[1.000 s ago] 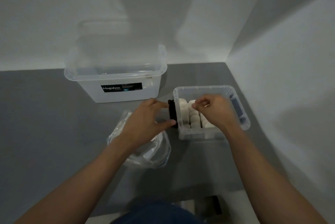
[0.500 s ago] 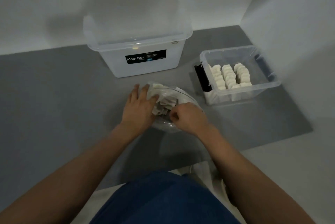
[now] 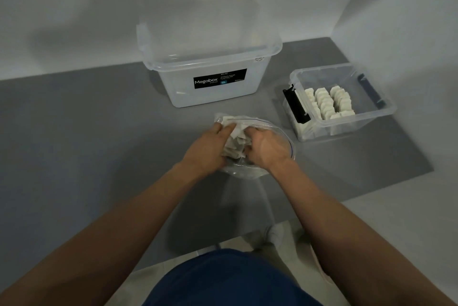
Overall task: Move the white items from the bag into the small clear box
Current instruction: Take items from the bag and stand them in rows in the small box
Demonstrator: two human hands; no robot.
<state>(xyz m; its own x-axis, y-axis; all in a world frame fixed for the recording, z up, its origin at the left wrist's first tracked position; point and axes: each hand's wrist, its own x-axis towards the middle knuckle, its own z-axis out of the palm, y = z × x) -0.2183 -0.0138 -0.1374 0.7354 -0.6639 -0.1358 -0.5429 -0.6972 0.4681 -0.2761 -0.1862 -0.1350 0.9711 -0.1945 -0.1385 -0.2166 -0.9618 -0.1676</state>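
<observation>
A clear zip bag (image 3: pixel 285 135) lies open on the grey mat, with a heap of flat white items (image 3: pixel 235 143) in its mouth. My left hand (image 3: pixel 207 149) presses on the heap from the left, fingers curled into it. My right hand (image 3: pixel 266 148) closes on the heap from the right, inside the bag. The small clear box (image 3: pixel 366 119) stands to the right, apart from both hands. Several white items (image 3: pixel 330 103) stand in neat rows in it. A black latch (image 3: pixel 296 104) hangs on its left end.
A large lidded translucent box (image 3: pixel 210 65) labelled Megabox stands behind the bag. White walls close the back and the right side. The grey mat (image 3: pixel 99 144) ends near my lap, where pale floor begins.
Both hands left the small clear box and came back to the bag, where they now dig into the white items. The view has dropped lower and shifted left.
</observation>
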